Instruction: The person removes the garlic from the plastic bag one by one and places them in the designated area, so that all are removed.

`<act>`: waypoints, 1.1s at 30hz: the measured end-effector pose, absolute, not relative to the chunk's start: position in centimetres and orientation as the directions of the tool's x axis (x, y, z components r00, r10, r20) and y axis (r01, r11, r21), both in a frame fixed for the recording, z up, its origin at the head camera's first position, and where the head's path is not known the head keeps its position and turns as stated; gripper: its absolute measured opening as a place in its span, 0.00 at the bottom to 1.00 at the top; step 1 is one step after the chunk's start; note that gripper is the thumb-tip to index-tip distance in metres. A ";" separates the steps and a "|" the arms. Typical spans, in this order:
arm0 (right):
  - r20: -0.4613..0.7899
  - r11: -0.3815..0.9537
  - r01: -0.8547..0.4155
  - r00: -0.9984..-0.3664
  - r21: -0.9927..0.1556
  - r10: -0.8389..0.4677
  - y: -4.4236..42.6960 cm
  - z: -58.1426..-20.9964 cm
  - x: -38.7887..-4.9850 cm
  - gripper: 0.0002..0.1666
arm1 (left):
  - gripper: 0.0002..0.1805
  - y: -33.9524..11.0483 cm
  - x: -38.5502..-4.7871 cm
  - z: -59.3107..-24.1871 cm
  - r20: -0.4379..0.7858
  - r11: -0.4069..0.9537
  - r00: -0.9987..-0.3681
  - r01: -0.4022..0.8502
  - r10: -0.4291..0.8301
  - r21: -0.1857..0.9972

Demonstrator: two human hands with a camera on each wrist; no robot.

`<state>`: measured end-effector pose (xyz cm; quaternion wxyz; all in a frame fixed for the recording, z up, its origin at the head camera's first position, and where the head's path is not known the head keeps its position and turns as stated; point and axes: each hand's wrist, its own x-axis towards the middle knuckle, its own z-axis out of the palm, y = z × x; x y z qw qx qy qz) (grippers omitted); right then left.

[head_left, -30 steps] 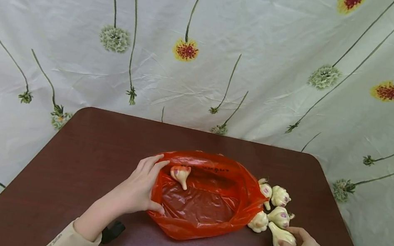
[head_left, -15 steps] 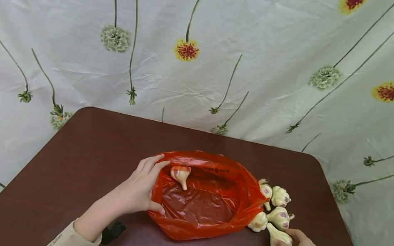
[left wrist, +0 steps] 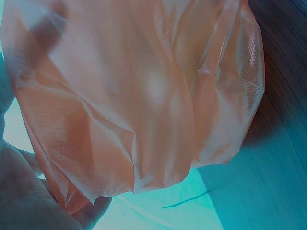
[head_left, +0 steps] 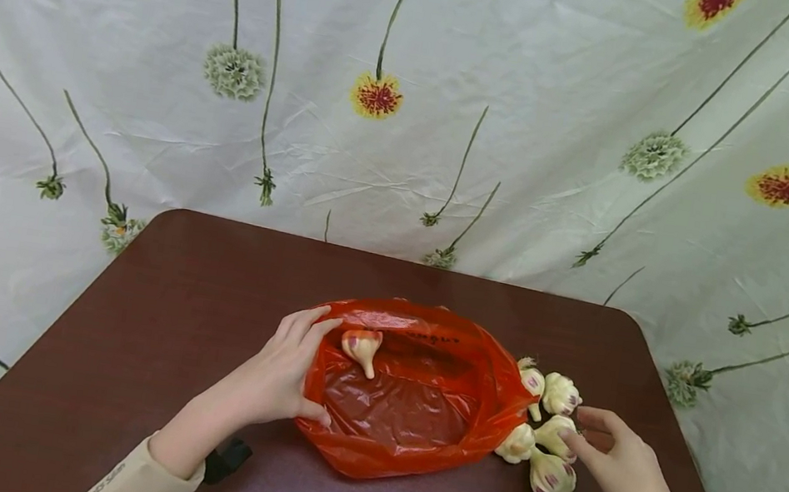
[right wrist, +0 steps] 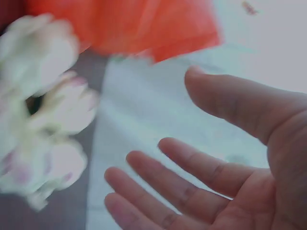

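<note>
A red plastic bag (head_left: 401, 466) stands on the table with its mouth facing up. My left hand (head_left: 270, 376) holds its left rim, thumb at the near side and fingers at the far side. One garlic bulb (head_left: 361, 346) shows inside the bag against the far left wall. Several more garlic bulbs (head_left: 561, 394) lie clustered at the bag's right. My right hand (head_left: 624, 467) hovers beside the cluster, close to a middle garlic bulb (head_left: 557, 435). In the right wrist view its fingers (right wrist: 187, 187) are spread and hold nothing.
The dark brown table (head_left: 222, 289) has rounded far corners. Behind it hangs a pale cloth (head_left: 552, 92) printed with flowers. Black wrist straps (head_left: 228, 460) show at both forearms.
My right hand has let go of the nearest garlic bulb and moved away from me. That bulb now lies with its stem towards me. The left hand and bag stay put.
</note>
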<state>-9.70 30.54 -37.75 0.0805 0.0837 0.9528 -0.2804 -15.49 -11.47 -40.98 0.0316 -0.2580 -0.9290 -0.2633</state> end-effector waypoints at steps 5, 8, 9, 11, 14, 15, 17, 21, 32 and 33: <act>-0.085 0.803 0.067 -0.996 -0.593 0.020 27.8 -35.1 -10.7 0.33 | 0.62 -11.5 -15.5 -41.1 0.207 0.729 -0.863 0.501 0.461 0.467; -0.024 0.766 -0.020 -0.999 -0.642 -0.047 26.0 -33.7 -11.5 0.28 | 0.62 -11.5 -15.5 -41.1 0.213 0.727 -0.862 0.503 0.459 0.467; -0.004 0.751 -0.052 -0.997 -0.658 -0.073 25.5 -33.3 -11.8 0.27 | 0.62 -11.5 -15.5 -41.1 0.213 0.726 -0.862 0.503 0.459 0.469; 0.009 0.730 -0.095 -0.993 -0.677 -0.121 24.3 -32.7 -12.5 0.25 | 0.62 -11.5 -15.5 -41.1 0.210 0.725 -0.863 0.501 0.460 0.473; 0.008 0.702 -0.142 -0.982 -0.698 -0.190 22.9 -32.0 -13.8 0.23 | 0.62 -11.5 -15.4 -41.1 0.200 0.727 -0.866 0.495 0.459 0.476; 0.004 0.697 -0.150 -0.978 -0.701 -0.207 22.4 -31.9 -14.2 0.22 | 0.62 -11.5 -15.4 -41.1 0.197 0.727 -0.867 0.493 0.458 0.479; -0.001 0.689 -0.167 -0.972 -0.705 -0.237 21.4 -31.6 -15.0 0.22 | 0.63 -11.5 -15.4 -41.1 0.197 0.726 -0.867 0.492 0.458 0.480; 0.003 0.659 -0.200 -0.958 -0.725 -0.288 19.5 -31.5 -16.4 0.21 | 0.64 -11.4 -15.4 -41.1 0.201 0.723 -0.866 0.495 0.458 0.482; -0.072 0.623 -0.253 -0.892 -0.740 -0.447 14.0 -34.2 -19.5 0.21 | 0.63 -11.5 -15.3 -41.2 0.181 0.729 -0.869 0.486 0.460 0.482; -0.083 0.621 -0.254 -0.884 -0.742 -0.461 13.6 -34.6 -19.7 0.21 | 0.63 -11.5 -15.3 -41.2 0.180 0.729 -0.869 0.486 0.461 0.482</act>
